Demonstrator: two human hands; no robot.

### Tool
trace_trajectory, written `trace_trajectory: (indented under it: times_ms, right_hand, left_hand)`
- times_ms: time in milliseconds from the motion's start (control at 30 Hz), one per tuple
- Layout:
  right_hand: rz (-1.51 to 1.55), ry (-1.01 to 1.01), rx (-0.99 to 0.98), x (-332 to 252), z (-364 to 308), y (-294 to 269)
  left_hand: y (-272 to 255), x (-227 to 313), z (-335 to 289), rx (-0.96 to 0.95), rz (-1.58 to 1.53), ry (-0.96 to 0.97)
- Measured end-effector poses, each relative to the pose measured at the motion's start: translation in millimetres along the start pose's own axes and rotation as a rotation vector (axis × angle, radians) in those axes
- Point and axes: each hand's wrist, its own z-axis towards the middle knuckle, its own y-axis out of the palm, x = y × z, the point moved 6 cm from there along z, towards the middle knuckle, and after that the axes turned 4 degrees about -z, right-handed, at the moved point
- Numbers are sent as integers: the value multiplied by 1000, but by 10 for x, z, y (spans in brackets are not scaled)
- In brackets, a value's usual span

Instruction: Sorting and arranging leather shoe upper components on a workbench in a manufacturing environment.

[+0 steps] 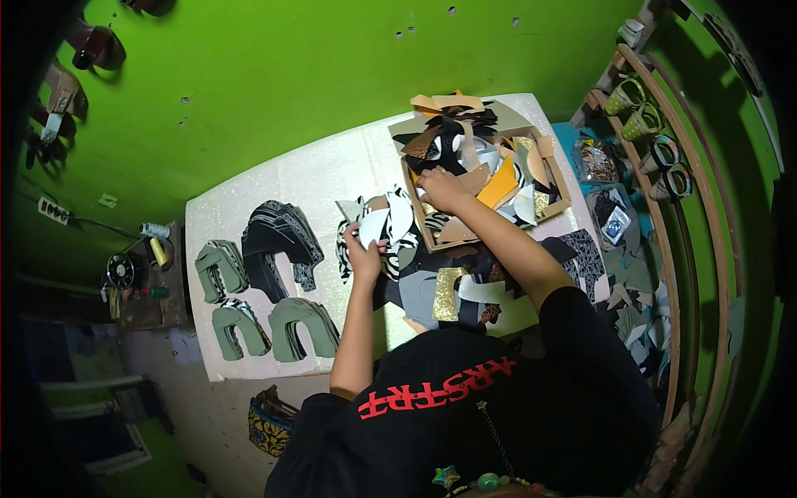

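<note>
My left hand (pixel 365 259) is closed on a white cut piece (pixel 373 228), above a pile of zebra-patterned pieces (pixel 402 217) on the table. My right hand (pixel 443 190) reaches over the near-left wall of a shallow cardboard box (pixel 459 233). Its fingers are curled at the box's left side among mixed cut pieces; what they grip, if anything, is hidden. The box holds orange (pixel 500 184), tan, white, black and gold scraps. Between my arms lie a grey piece (pixel 418 296), a glittery gold piece (pixel 447 292) and other scraps.
Stacks of curved green pieces (pixel 305 328) and black patterned pieces (pixel 270 249) stand at the table's left. A wooden rack (pixel 656 207) with sandals borders the right side, beside bags of scraps (pixel 610 220). A sewing machine's wheel (pixel 120 269) shows at far left. A green wall (pixel 307 75) rises behind.
</note>
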Motion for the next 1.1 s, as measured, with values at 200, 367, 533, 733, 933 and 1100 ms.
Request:
trace_trajectory:
  times_ms: [200,367,533,733,933,1100]
  right_hand:
    - [-162,-88,27,-85,-6,-28]
    - [97,-85,20,-78,-126,-434]
    - [538,-79,189,111,-373,-790]
    - [723,-109,474,25,-803,-1100]
    - [1201,-105,559,-95,-972,-957]
    - [1390,4,521,-134,-1023,-958]
  left_hand:
    - [136,-12,67,-25,-128,12]
    - [261,217,20,-66,597,330]
    - [271,440,-97,107,619,269]
    - [539,1075,-235,-73,421,581]
    - [821,1379,-397,-244,375,719]
    - [795,1214,-316,-335,188,500]
